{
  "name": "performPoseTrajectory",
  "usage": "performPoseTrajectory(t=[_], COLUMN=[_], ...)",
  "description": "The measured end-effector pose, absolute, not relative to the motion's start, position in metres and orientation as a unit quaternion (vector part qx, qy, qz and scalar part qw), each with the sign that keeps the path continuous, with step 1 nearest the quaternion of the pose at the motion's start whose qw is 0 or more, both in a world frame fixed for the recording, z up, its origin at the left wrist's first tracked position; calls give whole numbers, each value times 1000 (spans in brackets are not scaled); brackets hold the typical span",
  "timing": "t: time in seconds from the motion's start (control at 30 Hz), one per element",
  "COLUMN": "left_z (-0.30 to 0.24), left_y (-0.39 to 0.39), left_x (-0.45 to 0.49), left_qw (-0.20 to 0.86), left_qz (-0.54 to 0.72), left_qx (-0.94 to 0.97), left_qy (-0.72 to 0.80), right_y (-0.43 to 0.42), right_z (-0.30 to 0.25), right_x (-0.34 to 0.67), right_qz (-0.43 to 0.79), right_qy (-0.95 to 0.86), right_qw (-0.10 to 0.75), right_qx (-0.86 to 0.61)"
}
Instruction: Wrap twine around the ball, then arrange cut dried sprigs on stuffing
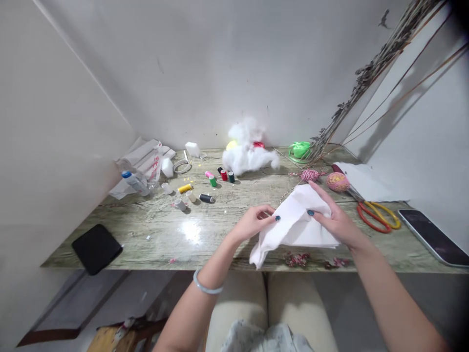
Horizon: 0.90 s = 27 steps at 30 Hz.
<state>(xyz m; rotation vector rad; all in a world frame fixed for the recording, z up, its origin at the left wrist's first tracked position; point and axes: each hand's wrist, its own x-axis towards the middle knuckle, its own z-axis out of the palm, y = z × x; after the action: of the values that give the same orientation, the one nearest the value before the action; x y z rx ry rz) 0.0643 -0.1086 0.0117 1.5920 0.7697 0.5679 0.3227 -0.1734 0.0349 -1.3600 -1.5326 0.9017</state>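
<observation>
A piece of white cloth [293,225] lies bunched at the front edge of the table, one corner hanging over it. My left hand [252,222] pinches the cloth's left side, fingers closed on it. From the other side my right hand [335,217] holds it too, index finger stretched along the top fold and thumb pressed on the fabric. A pale bangle [205,286] circles my left wrist.
Several thread spools [216,178] and a water bottle [135,182] lie left on the wood-grain table [154,230]. White stuffing [249,151] sits at the back. Orange-handled scissors [377,215], a phone [434,236] and a pink ball [337,181] are right; a black pouch [96,247] front left.
</observation>
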Motion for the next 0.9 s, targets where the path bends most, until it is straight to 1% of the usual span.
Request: performPoseTrajectory(t=[0.2, 0.3, 0.4, 0.47, 0.53, 0.57, 0.63, 0.7, 0.73, 0.8, 0.83, 0.9], left_z=[0, -3, -1, 2, 7, 10, 15, 21, 23, 27, 28, 27], left_y=[-103, -100, -97, -97, -98, -98, -98, -97, -97, -96, -95, -93], left_x=[75, 78, 75, 75, 75, 74, 68, 59, 53, 45, 43, 42], left_qw=[765, 818, 850, 852, 836, 824, 802, 784, 777, 760, 750, 721], left_qz=[236, 214, 172, 160, 182, 203, 234, 220, 197, 171, 184, 250], left_qx=[547, 479, 445, 445, 460, 464, 466, 483, 502, 534, 541, 531], left_qy=[245, 236, 224, 224, 239, 253, 291, 321, 325, 328, 334, 369], right_y=[-173, -169, -168, -168, -167, -166, -162, -157, -155, -152, -151, -151], right_z=[40, 47, 55, 60, 62, 61, 57, 50, 45, 35, 31, 22], right_x=[292, 284, 283, 282, 279, 277, 276, 280, 284, 292, 296, 301], right_qz=[474, 494, 516, 535, 542, 537, 514, 495, 491, 485, 483, 492], right_qy=[-576, -579, -583, -579, -571, -560, -519, -463, -441, -424, -425, -435], right_qw=[457, 464, 437, 413, 396, 402, 447, 487, 490, 460, 439, 400], right_qx=[-484, -453, -450, -455, -472, -486, -517, -551, -570, -611, -627, -640])
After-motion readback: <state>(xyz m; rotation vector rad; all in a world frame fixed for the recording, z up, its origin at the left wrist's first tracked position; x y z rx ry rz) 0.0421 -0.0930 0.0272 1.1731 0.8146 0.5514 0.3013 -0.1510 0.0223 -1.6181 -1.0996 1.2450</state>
